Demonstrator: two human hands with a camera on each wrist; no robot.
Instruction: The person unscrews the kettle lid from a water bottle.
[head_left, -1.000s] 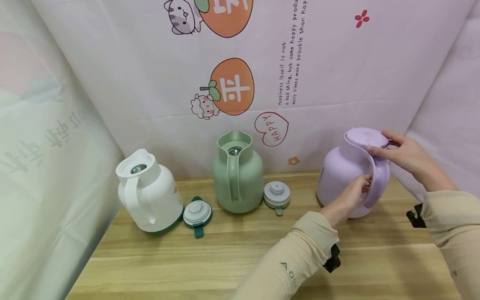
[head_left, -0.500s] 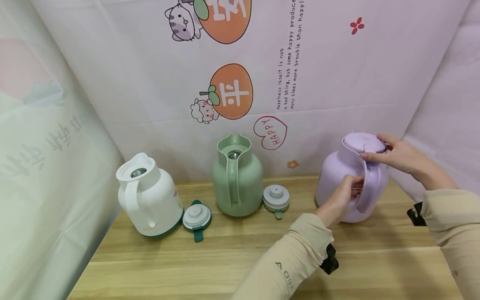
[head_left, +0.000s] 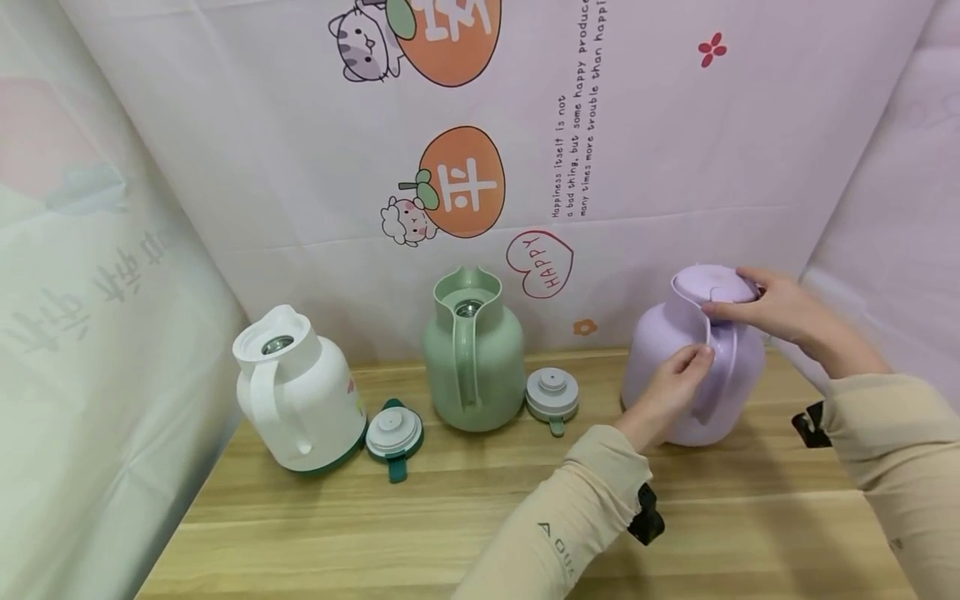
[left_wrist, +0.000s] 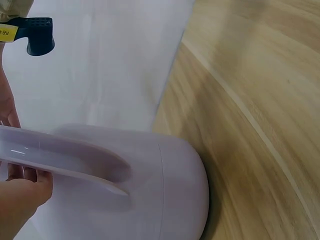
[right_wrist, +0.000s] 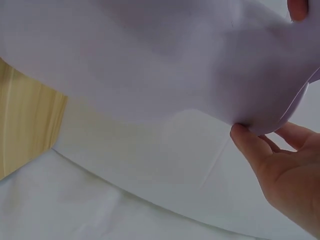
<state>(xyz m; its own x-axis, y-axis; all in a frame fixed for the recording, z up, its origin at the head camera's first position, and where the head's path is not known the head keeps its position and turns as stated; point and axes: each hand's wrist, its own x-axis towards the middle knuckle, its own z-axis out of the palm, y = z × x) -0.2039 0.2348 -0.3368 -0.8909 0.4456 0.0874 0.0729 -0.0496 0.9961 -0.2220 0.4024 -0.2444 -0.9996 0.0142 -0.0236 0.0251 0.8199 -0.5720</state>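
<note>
A lilac thermos jug [head_left: 647, 343] stands on the table at the right, its lid [head_left: 716, 282] seated in the top. My left hand [head_left: 667, 393] holds the upper part of the jug's handle [left_wrist: 65, 156]; in the left wrist view its fingers curl behind that handle. Over the top, my right hand [head_left: 791, 321] pinches the lid's edge, thumb on the near side and fingers on the far side. The right wrist view shows the right hand [right_wrist: 287, 180] at the jug's rim, its fingertips partly hidden.
Left of the jug stand a green thermos jug [head_left: 487, 367] and a white thermos jug [head_left: 315, 400], both uncovered. Their lids, one grey and green [head_left: 552, 393], one with dark green trim [head_left: 394, 432], lie upside down on the wooden table [head_left: 420, 533]. A printed cloth [head_left: 637, 125] hangs behind.
The lilac jug has shifted slightly left and turned a little, with both hands moving along. My left fingers have come from inside the handle loop to its upper near side.
</note>
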